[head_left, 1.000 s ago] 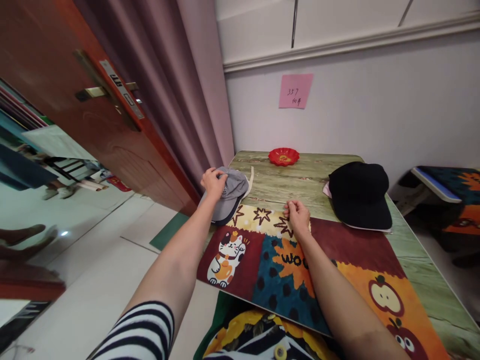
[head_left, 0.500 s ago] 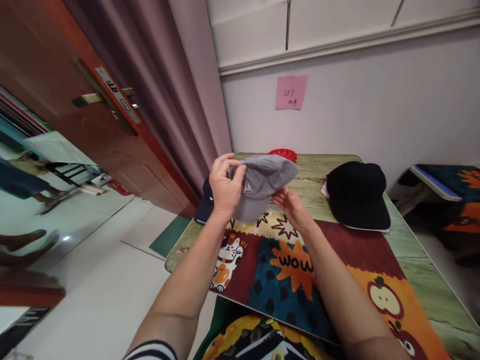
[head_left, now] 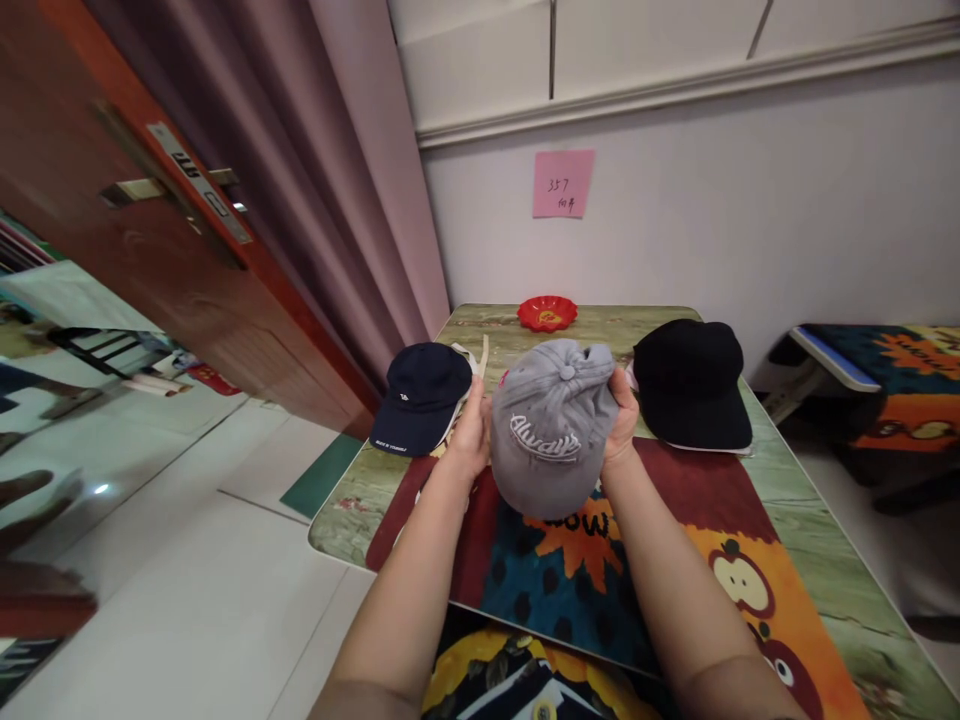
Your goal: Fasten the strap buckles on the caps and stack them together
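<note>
A grey baseball cap (head_left: 551, 430) with white stitched lettering hangs over the patterned mat (head_left: 517, 580), its brim pointing down toward me. My left hand (head_left: 472, 430) grips the cap's left side; some of its fingers are hidden behind the fabric. On the other side my right hand (head_left: 622, 415) holds the cap's edge, fingers curled around behind. A navy cap (head_left: 426, 390) lies on the table just left of my left hand. To the right of my right hand rests a black cap (head_left: 694, 385), its brim toward me.
A red scalloped dish (head_left: 547, 313) stands at the back of the wood-patterned table (head_left: 637, 320). Left are a brown door (head_left: 172, 270) and a purple curtain (head_left: 360, 200). A pink note (head_left: 564, 184) is on the wall. Another table (head_left: 892, 370) stands at right.
The grey cap has been turned so its lettered front and crown face me, and lowered slightly. Both hands now hold it at opposite sides. The view has shifted, uncovering the navy cap and red dish.
</note>
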A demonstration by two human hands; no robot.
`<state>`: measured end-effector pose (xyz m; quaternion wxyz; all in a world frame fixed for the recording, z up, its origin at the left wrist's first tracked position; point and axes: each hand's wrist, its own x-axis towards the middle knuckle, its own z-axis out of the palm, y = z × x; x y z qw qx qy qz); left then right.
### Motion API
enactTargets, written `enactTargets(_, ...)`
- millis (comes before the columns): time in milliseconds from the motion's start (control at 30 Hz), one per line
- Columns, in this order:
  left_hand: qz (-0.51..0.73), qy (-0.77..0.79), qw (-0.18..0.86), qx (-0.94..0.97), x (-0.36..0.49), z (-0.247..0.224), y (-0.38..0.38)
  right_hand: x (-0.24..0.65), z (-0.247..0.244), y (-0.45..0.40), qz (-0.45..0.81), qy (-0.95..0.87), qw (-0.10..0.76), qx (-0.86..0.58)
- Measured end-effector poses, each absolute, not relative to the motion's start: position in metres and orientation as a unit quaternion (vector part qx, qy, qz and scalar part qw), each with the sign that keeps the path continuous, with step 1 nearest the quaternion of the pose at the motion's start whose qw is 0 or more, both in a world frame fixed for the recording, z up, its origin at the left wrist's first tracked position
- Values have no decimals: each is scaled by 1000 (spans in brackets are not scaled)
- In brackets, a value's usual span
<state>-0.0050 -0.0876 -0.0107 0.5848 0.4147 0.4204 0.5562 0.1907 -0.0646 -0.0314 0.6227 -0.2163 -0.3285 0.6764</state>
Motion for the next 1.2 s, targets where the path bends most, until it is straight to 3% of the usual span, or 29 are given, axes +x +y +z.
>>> enactTargets(100,520,351,695,352,-7,-11,-89,197,-29,-62,668,-360,613,-223)
enactTargets(200,535,350,700,319,-8,1,-83,210,-26,-56,651,-395,593,-261)
enactTargets(333,544,353,643,407,-5,31,-68,226,-22,-48,556,-427,634,-326)
enactTargets(433,535,361,550,531,-1,46,-58,235,-21,-45,452,-424,701,-352)
enactTargets(500,524,387,477,590,-1,43,-54,244,-21,-46,416,-442,700,-376)
enactTargets(600,500,437,410,625,-6,17,-55,263,-21,-52,449,-530,597,-402)
enactTargets(767,454,502,390,624,-14,-28,-70,279,-16,-63,534,-633,394,-400)
enactTargets(1000,407,505,380,659,-6,-13,-84,259,-8,-64,535,-658,324,-419)
enactTargets(1200,330,524,296,727,7,-4,-91,249,-7,-64,454,-722,247,-460)
